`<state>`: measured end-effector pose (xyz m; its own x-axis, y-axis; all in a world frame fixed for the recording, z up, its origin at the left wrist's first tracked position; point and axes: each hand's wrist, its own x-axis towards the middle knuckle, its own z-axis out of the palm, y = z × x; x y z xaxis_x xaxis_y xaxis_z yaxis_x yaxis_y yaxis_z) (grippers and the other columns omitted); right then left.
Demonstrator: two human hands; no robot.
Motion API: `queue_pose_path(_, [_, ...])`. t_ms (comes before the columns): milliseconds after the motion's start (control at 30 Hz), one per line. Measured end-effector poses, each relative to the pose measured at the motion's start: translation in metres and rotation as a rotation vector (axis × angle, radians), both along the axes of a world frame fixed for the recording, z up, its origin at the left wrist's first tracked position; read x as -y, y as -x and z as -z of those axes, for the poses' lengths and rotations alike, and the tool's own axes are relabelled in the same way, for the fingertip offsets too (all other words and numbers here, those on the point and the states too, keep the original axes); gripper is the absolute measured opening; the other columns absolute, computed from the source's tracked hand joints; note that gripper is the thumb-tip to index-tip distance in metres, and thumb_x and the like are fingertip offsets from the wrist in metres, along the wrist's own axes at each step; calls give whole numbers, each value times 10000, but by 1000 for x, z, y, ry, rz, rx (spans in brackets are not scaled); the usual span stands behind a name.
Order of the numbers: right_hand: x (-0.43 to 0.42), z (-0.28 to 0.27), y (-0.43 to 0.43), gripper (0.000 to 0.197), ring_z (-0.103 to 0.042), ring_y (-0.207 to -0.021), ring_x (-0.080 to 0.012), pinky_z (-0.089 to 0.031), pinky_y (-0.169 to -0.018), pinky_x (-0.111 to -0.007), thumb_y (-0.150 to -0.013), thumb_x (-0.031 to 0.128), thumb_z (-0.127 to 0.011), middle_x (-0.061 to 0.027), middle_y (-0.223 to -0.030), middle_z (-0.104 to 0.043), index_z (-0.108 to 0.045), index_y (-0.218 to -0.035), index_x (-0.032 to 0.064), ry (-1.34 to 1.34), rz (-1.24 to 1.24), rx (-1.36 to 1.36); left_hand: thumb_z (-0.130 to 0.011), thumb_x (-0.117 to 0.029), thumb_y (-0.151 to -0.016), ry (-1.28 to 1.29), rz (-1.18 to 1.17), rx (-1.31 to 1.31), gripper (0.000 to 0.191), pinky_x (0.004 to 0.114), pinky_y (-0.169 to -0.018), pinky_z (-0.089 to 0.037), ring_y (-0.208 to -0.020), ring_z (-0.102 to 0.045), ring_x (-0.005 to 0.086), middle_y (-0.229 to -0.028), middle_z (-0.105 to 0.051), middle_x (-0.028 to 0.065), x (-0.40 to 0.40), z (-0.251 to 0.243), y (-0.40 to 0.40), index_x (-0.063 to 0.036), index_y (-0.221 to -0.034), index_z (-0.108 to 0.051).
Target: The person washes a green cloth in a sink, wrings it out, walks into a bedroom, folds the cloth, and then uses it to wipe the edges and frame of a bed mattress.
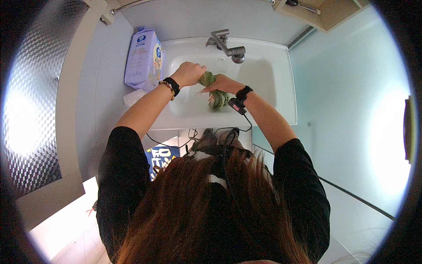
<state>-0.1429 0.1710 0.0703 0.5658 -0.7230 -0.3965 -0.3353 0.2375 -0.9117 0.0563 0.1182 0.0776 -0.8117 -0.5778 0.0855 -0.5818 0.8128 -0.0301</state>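
A green cloth (pixel 219 100), twisted into a thick roll, is stretched between my two hands over the white washbasin (pixel 188 117). My left hand (pixel 189 73) grips its upper left end, with the fingers closed around it. Just to the right, my right hand (pixel 226 84) is closed around the middle of the roll, and the bunched lower end hangs below that hand. A grey metal faucet (pixel 227 46) stands at the back of the basin, beyond my hands, its swivel spout turned to the right.
A purple plastic package (pixel 141 61) stands at the basin's left, with white tissue (pixel 135 96) beside it. Black cables (pixel 249 127) run from the device at my right wrist past the basin's front edge. A frosted glass panel (pixel 343 99) is at the right, a shelf (pixel 324 16) at the upper right.
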Motion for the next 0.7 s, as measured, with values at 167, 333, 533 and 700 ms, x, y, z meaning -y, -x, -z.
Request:
queue_pose_path(167, [-3, 19, -19, 360, -668, -670, -251, -526, -632, -380, -759, 398, -705, -116, -761, -700, -689, -821, 43, 381, -12, -670, -636, -98, -680, -166, -69, 150, 59, 437, -636, -543, -725, -686, 327, -720, -673, 193, -2, 19, 5, -52, -694, -670])
queue_pose_path(333, [-9, 42, -24, 302, -697, -804, -334, -551, -680, -440, -846, 334, -561, -125, -838, -717, -710, -826, 73, 545, -65, -926, -642, -135, -682, -504, -175, 113, 131, 418, -592, -551, -607, -674, 319, -646, -654, 189, -13, 34, 7, -12, -638, -656])
queue_pose_path(533, [-15, 63, -22, 257, -701, -797, -319, -550, -667, -434, -853, 327, -558, -122, -848, -717, -707, -850, 117, 687, -1, -977, -688, -171, -691, -1014, -328, -2, 193, 355, -453, -520, -468, -640, 239, -568, -632, 144, -21, 44, 7, 6, -629, -643])
queue_pose_path(700, [-22, 72, -25, 199, -696, -742, -298, -540, -621, -423, -847, 299, -562, -103, -777, -702, -663, -871, 128, 862, -87, -963, -763, -255, -685, -1247, -293, 51, 304, 322, -404, -494, -424, -600, 197, -544, -605, 105, -19, 65, -4, 16, -625, -640])
